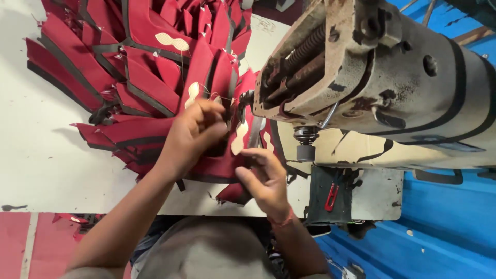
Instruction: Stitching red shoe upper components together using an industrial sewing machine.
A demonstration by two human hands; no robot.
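Note:
My left hand [194, 132] pinches a red fabric piece [219, 165] with black edging, pressing it toward the needle area of a worn grey sewing machine [382, 77]. Just below and to the right, my right hand [263, 178] grips the near edge of the same red piece. A cream peanut-shaped patch [239, 138] lies on the fabric between the two hands, under the presser foot [254, 132]. The needle itself is hidden by my fingers and the machine head.
A large heap of red pieces with black trim [139, 62] fans out over the white table [36, 155] to the left, several bearing cream patches. Red thread snips [331, 196] lie on a dark pad right of my hands. Blue corrugated sheeting [444, 227] runs along the right.

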